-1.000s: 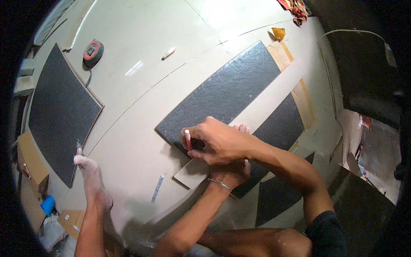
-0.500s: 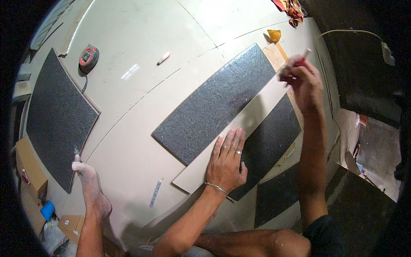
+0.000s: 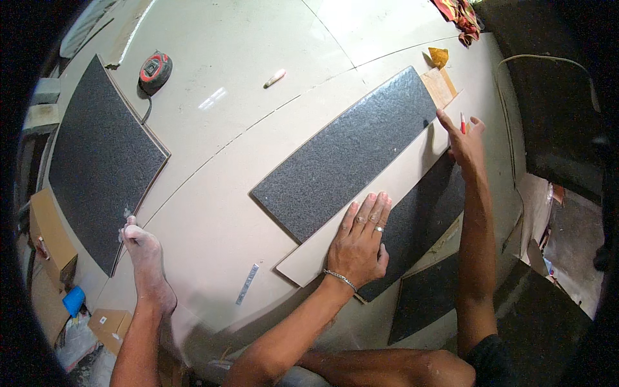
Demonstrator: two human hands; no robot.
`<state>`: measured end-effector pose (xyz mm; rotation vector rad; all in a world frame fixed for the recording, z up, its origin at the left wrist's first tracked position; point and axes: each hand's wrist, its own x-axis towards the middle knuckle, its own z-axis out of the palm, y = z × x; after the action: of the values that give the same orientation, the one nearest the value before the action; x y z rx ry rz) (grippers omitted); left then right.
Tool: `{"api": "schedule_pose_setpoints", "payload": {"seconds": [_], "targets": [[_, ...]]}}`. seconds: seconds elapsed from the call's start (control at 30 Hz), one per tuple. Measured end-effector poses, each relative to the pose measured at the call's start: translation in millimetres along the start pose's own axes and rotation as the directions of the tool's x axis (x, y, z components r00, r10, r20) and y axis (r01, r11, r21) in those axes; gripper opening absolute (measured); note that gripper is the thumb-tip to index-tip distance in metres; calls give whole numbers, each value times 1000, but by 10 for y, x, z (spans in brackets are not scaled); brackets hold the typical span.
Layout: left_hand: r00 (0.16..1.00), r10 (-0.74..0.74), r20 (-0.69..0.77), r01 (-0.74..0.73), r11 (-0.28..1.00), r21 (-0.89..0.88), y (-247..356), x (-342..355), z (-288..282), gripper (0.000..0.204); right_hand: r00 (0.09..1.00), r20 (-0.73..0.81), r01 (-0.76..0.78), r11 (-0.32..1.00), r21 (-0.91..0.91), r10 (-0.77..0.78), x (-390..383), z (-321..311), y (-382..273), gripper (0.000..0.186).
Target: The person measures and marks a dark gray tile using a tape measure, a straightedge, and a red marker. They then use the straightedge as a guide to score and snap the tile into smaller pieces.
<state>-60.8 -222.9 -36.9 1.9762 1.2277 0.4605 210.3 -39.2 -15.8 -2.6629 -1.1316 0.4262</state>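
My left hand (image 3: 360,242) lies flat, fingers stretched, on a long pale strip (image 3: 403,174). The strip runs diagonally between a dark speckled tile (image 3: 348,155) on its upper left and another dark tile (image 3: 412,222) on its lower right, partly covered by the strip. At the strip's far end is my right hand (image 3: 469,147), its thumb stretched toward the strip's edge. A slim red and white pen (image 3: 462,122) sticks up from among its fingers, which hide the pen's lower part.
A black and red tape measure (image 3: 155,72) and a whitish stick (image 3: 275,79) lie on the pale floor. Left are a large dark tile (image 3: 103,155), my bare foot (image 3: 145,258) and cardboard (image 3: 55,232). A small metal strip (image 3: 247,284) is nearer. Wood (image 3: 440,87) sits beyond the tile.
My right hand has come down from above the strip to its far end, its fingers spreading more. The left hand stays pressed on the strip. The whole view has shifted slightly.
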Motion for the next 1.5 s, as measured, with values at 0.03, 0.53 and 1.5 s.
{"api": "schedule_pose_setpoints", "payload": {"seconds": [0.03, 0.53, 1.5], "targets": [[1000, 1, 3, -1, 1000, 5, 1, -1, 0, 92, 1000, 5, 6, 1000, -18, -6, 28, 43, -18, 131], [1000, 16, 9, -16, 1000, 17, -17, -1, 40, 86, 996, 32, -80, 993, 85, 78, 141, 109, 211, 113], [885, -346, -311, 351, 935, -44, -255, -1009, -522, 73, 999, -24, -20, 999, 42, 21, 139, 72, 155, 102]]}}
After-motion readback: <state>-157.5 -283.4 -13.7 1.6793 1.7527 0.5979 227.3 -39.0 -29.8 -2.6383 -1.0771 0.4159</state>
